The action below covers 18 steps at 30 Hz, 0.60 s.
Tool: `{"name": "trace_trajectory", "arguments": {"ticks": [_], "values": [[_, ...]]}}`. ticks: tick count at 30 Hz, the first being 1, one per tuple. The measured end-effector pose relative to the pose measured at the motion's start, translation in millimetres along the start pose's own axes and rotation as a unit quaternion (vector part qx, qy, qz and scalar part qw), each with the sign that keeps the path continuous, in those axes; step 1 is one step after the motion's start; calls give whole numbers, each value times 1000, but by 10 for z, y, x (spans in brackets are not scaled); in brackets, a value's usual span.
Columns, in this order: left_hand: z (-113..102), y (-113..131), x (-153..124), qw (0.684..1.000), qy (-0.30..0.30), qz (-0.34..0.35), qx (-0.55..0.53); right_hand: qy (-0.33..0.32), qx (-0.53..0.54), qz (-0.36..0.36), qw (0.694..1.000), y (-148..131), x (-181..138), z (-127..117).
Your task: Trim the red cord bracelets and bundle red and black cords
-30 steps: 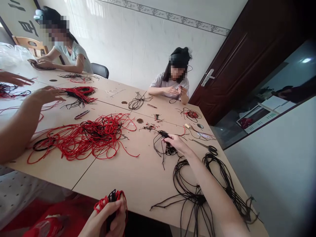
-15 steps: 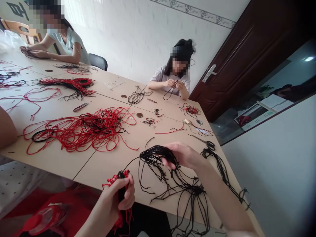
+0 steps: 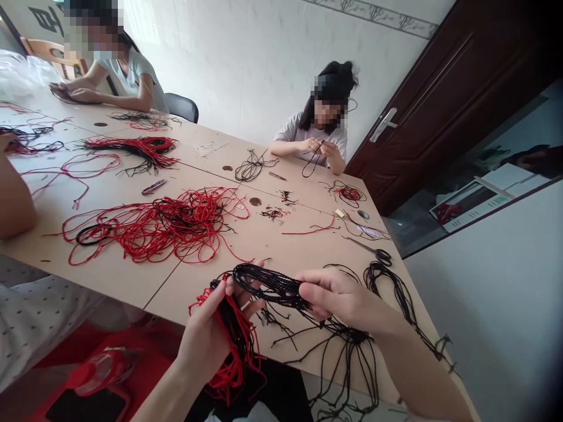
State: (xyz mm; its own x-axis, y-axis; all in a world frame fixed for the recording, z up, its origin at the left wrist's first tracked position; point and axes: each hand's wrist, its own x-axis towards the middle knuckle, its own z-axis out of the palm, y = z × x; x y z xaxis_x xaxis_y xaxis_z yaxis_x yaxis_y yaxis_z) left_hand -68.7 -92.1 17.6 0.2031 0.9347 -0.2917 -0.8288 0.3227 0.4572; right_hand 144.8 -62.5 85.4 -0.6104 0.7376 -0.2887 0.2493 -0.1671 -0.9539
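Observation:
My left hand [image 3: 211,337] is closed on a bunch of red and black cords [image 3: 237,346] that hangs down below the table's near edge. My right hand [image 3: 336,293] pinches a bundle of black braided cords [image 3: 268,282] and holds it level above the table, its far end touching my left fingers. Loose ends dangle from the bundle. Under my right forearm lies a heap of black cords [image 3: 352,340], some trailing over the table edge.
The wooden table [image 3: 272,240] carries a big tangle of red and black cords [image 3: 167,225], scissors [image 3: 373,252] and smaller cord piles. Two people sit at the far side, one working a cord. Another person's forearm [image 3: 13,199] rests at the left. A dark door [image 3: 422,99] stands at the right.
My right hand picked the black bundle off the table and carried it toward me. My left hand rose with the red-and-black bunch until both met. The arm at the left pulled back.

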Motion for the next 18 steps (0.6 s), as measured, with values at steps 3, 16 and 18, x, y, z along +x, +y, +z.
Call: {"name": "trace_trajectory", "arguments": {"ticks": [3, 16, 18], "values": [[7, 66, -13, 998, -7, 52, 36, 44, -84, 11, 995, 90, -68, 15], [7, 50, -85, 978, -10, 140, 154, -13, -59, 22, 998, 318, -216, -165], [14, 105, -37, 975, 21, 145, 165, -53, 97, 13, 994, 319, -186, -199]]}}
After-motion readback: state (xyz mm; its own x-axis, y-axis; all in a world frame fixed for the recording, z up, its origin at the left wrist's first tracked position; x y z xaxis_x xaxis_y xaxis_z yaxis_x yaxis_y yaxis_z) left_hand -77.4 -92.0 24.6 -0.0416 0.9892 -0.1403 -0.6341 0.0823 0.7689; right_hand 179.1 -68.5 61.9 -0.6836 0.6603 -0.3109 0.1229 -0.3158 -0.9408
